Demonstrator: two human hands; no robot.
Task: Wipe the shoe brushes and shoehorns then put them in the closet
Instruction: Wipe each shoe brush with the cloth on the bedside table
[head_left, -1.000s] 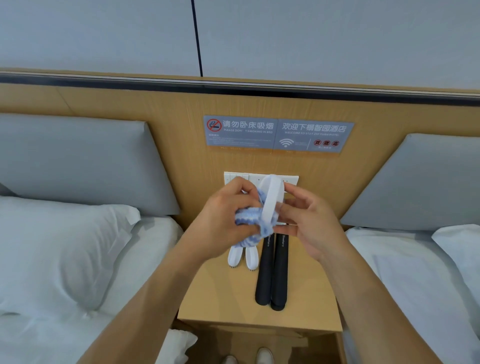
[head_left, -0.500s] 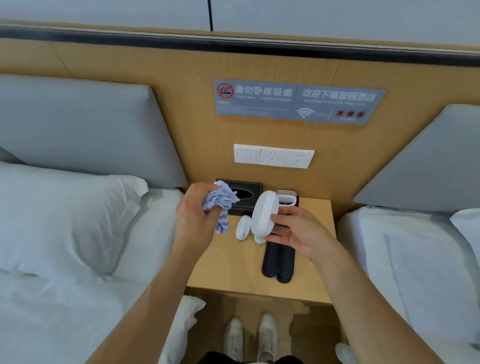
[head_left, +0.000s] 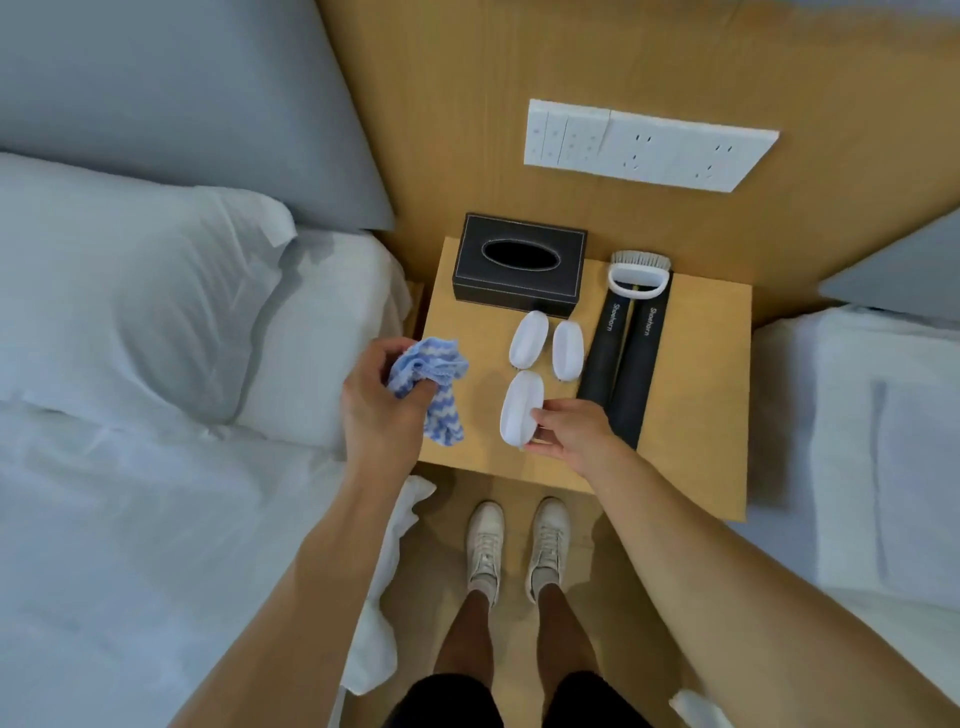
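white plastic is what your right hand (head_left: 569, 434) pinches: a small oval shoe brush (head_left: 521, 408), held by its lower right edge just below the middle of the frame, thumb and fingers curled onto its rim. most of the brush sticks out up and to the left of your grip, over the wooden nightstand (head_left: 696, 415); whether it touches the top you cannot tell.

your left hand (head_left: 379, 410), left of centre, clutches a bunched blue-and-white cloth (head_left: 434, 384), fingers wrapped around it, with a tail hanging down past your palm. cloth and held brush are near each other but apart.

just above the held brush two more small white brushes (head_left: 529, 340) (head_left: 567, 349) lie side by side. to their right two dark shoehorns (head_left: 636, 374) lie parallel and touching, running down toward your right hand. a handled brush (head_left: 639, 275) rests across their upper ends. a black tissue box (head_left: 519, 265) stands at the back left of the nightstand, under the white switch panel (head_left: 644, 145). beds (head_left: 130, 467) flank both sides of the frame.
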